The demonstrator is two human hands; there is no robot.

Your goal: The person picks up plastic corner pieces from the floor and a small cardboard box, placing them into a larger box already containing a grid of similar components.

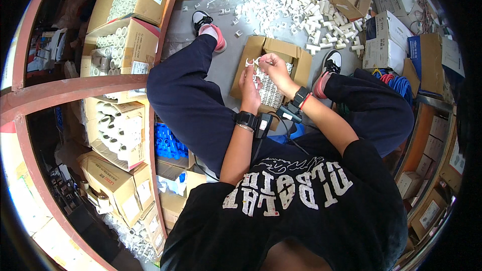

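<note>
Between my knees stands a cardboard box (303,69) with its flaps spread, and rows of white plastic pipe clips (271,92) lie inside. Over its far left part, my left hand (249,86) holds a white U-shaped pipe clip (249,62) upright at its fingertips. My right hand (276,70) is beside it, with bent fingers pinching another small white clip (257,61). The two clips are close together; whether they touch I cannot tell. Part of the packed rows is hidden beneath both hands and wrists.
Loose white clips (260,2) and white pipe tees (316,3) are heaped on the floor beyond the box. A shelf (156,94) with cartons of fittings (115,47) lines the left. Cartons (388,41) and coiled blue cable (401,86) stand right. Cables hang from wrist-worn devices (263,126).
</note>
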